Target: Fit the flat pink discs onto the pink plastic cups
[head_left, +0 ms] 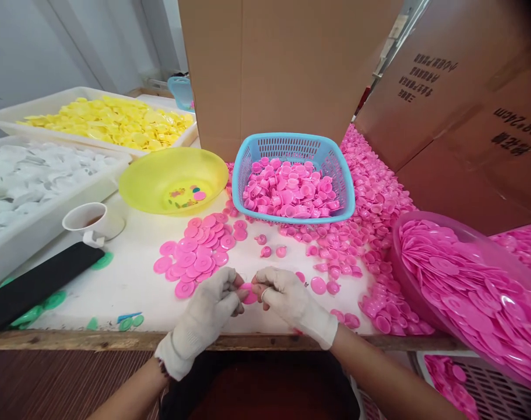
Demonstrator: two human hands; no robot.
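Note:
Both my hands wear white gloves with bare fingertips and meet near the table's front edge. Between them is a small pink plastic disc (pixel 249 293), pinched from one side by my left hand (pixel 210 312) and from the other by my right hand (pixel 287 297). Whether a second piece sits on the disc is hidden by my fingers. Just left of my hands lies a spread heap of flat pink discs (pixel 199 248). Beyond them stand three small pink cups (pixel 266 251). A few loose pink pieces (pixel 318 285) lie right of my right hand.
A blue basket (pixel 294 220) holds pink cups; more cups (pixel 374 192) pile up behind and right. A pink tub (pixel 398 262) of discs leans at the right. Leftward are a yellow bowl (pixel 138 181), a mug (pixel 112 224), a black bar (pixel 42 283) and white trays (pixel 51 230). Cardboard boxes (pixel 282 70) stand behind.

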